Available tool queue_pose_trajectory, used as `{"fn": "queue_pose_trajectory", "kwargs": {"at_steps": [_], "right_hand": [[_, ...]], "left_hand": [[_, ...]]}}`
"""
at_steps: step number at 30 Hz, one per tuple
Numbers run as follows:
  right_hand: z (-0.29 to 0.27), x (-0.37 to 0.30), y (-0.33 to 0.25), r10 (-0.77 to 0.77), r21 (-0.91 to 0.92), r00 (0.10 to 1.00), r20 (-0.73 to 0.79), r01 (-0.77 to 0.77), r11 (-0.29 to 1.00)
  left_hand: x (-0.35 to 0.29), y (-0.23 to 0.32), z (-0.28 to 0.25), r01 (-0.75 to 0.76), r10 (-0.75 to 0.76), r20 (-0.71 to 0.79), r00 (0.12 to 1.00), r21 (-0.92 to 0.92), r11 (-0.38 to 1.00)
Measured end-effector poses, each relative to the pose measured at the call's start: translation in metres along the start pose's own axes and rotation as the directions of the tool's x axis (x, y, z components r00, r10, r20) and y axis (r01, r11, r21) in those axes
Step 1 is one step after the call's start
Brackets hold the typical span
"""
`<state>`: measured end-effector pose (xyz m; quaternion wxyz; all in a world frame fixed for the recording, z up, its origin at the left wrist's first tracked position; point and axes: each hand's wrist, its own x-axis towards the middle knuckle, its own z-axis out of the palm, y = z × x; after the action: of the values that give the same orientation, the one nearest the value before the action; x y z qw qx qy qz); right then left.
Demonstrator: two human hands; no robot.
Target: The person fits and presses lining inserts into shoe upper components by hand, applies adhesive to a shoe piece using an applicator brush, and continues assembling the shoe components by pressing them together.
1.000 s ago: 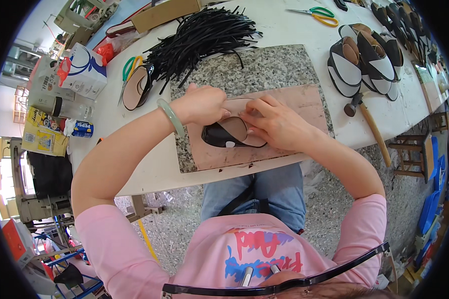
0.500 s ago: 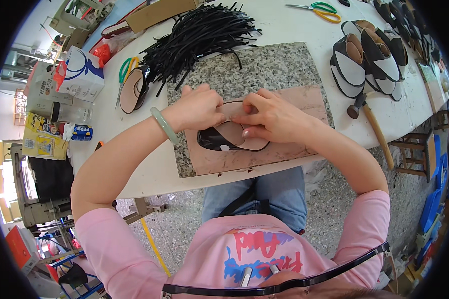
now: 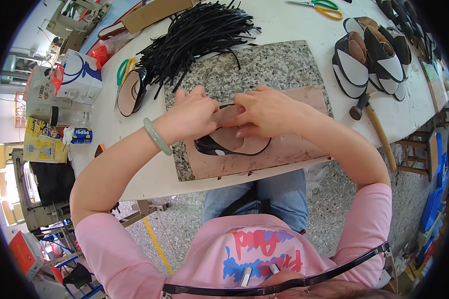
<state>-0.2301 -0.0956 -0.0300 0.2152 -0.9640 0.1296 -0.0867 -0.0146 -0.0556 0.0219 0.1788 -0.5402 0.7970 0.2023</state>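
A black shoe upper with a beige lining (image 3: 252, 145) lies on the pinkish-tan sheet (image 3: 304, 147), over the granite slab (image 3: 277, 62). My left hand (image 3: 192, 113), with a pale green bangle on its wrist, has its fingers curled onto the upper's far left part. From the other side my right hand (image 3: 267, 112) presses finger and thumb to the same piece, close to the left fingertips. Both hands partly cover the upper's far edge. What the fingertips pinch exactly is hidden.
Black strips (image 3: 197, 37) are heaped beyond the slab, beside another upper (image 3: 131, 94) and green-and-yellow scissors (image 3: 122, 72). On the right are stacked black-and-white uppers (image 3: 351, 67) and a wooden-handled hammer (image 3: 379, 129). More scissors (image 3: 327, 9) lie far off. A jar (image 3: 75, 115) stands left.
My right hand has shifted slightly left and its fingers have drawn in over the upper. My left hand stays nearly in place, its fingertips a little lower on the piece.
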Motion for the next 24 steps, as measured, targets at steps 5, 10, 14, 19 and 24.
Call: {"fn": "queue_pose_trajectory", "kwargs": {"at_steps": [5,10,14,19,24], "right_hand": [[0.012,0.016,0.008,-0.184,-0.023,0.983,-0.007,0.184,0.983],[0.015,0.020,0.008,-0.196,0.032,0.978,-0.070,0.199,0.979],[0.021,0.024,-0.003,-0.182,-0.121,0.983,-0.013,0.179,0.976],[0.029,0.030,-0.001,-0.249,-0.065,0.966,-0.074,0.244,0.968],[0.031,0.041,-0.004,-0.253,-0.088,0.966,-0.059,0.248,0.965]], "left_hand": [[-0.002,0.003,-0.007,0.014,-0.016,0.064,0.998,0.034,0.999],[-0.004,0.002,0.001,0.010,-0.010,0.040,0.999,0.006,1.000],[-0.012,-0.010,0.008,-0.096,0.145,-0.315,0.938,0.168,0.981],[-0.011,-0.034,0.008,0.151,-0.129,0.078,0.989,-0.563,0.813],[-0.007,-0.044,0.030,0.262,-0.302,0.061,0.951,-0.677,0.687]]}}
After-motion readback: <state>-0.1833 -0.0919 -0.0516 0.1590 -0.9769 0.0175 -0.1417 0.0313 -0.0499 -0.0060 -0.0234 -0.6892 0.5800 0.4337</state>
